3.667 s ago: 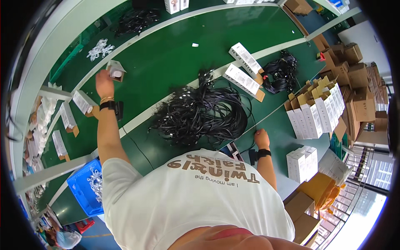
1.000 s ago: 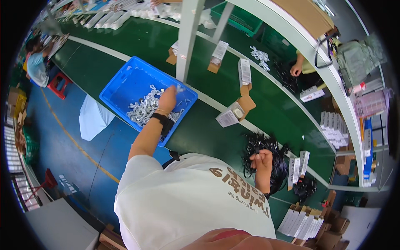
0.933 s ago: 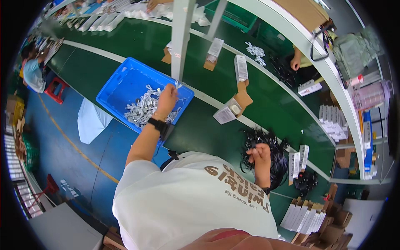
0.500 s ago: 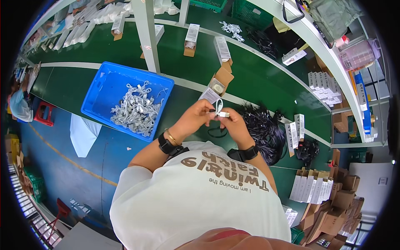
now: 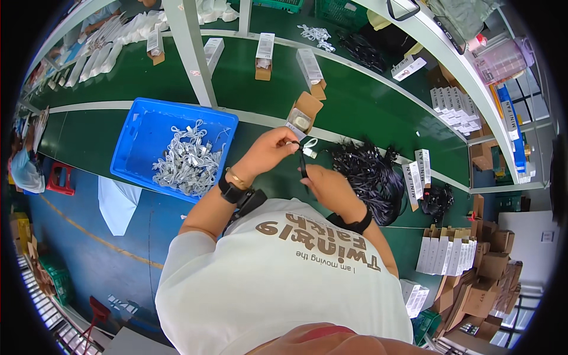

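A black strap [image 5: 303,163] runs between my two hands above the green bench. Its upper end is pinched in the closed fingers of my left hand [image 5: 269,152]. My right hand [image 5: 329,184], lower and to the right, grips the strap further down. Just beyond my fingers is a small coiled white cable [image 5: 310,145], apart from my right hand. Next to it at the back, an open carton [image 5: 307,106] with a pale item inside stands against the bench's rail. A large heap of black straps [image 5: 370,180] lies right of my right hand.
A blue bin [image 5: 127,145] holding many white cables sits at left. White boxes [image 5: 414,180] stand beyond the strap heap, and more open boxes [image 5: 264,56] lie on the far green belt. A white metal post [image 5: 190,56] rises behind the bin.
The white cable, previously between both hands' fingers, is now beyond them. The black strap that was on the bench below my hands is now held between them. My right hand has moved lower.
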A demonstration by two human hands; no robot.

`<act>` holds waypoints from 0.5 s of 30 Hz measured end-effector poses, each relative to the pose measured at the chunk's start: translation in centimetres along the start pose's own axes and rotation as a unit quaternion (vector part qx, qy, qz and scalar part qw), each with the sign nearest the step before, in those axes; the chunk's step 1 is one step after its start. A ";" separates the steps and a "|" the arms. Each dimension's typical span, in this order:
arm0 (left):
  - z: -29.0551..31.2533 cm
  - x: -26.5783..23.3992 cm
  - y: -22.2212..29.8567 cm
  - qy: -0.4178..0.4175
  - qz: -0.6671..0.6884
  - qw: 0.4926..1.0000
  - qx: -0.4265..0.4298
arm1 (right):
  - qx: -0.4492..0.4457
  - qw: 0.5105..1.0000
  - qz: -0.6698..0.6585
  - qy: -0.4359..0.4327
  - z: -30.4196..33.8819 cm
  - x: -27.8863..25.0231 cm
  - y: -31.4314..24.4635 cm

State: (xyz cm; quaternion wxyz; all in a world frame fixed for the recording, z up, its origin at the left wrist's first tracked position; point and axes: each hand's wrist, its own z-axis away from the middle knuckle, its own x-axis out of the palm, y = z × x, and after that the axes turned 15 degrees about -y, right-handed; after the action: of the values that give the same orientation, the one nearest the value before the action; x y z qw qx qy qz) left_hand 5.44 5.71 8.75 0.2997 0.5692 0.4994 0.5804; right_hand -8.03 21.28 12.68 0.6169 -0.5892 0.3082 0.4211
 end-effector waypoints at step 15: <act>-4.1 -0.8 -0.1 0.126 -0.612 0.742 0.242 | -0.035 0.714 -0.664 0.219 -7.6 -0.9 1.2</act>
State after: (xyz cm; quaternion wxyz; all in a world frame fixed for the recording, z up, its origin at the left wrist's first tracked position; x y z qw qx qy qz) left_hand 1.60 4.01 8.98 0.3771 0.1163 0.8972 0.1982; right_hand -8.60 13.54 12.05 0.6322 -0.7391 -0.0502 -0.2271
